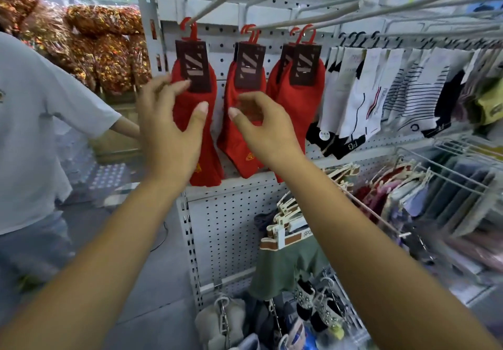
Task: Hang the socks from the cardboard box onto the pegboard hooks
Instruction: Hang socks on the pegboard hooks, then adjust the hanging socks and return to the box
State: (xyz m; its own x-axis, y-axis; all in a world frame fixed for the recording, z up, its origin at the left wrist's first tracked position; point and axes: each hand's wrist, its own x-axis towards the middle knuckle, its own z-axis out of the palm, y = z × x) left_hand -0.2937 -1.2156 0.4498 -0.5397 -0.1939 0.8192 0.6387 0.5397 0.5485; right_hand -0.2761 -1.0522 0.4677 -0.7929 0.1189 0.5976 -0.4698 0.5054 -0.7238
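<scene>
Red socks with dark brown card labels and red plastic hangers hang from long white hooks on the white pegboard [226, 219]. The leftmost pair [190, 99] hangs alone; a second group [242, 82] and a third group [302, 77] hang to its right. My left hand [168, 129] is spread in front of the leftmost pair, fingers apart, holding nothing. My right hand [261, 126] hovers in front of the lower part of the second group, fingers curled loosely apart, empty. The cardboard box is out of view.
A person in a grey T-shirt [32, 120] stands close at the left. White and striped socks [381, 96] fill the hooks to the right. Bare hooks [313, 20] jut out overhead. Wire baskets [457, 186] and hanging garments [288, 262] sit below.
</scene>
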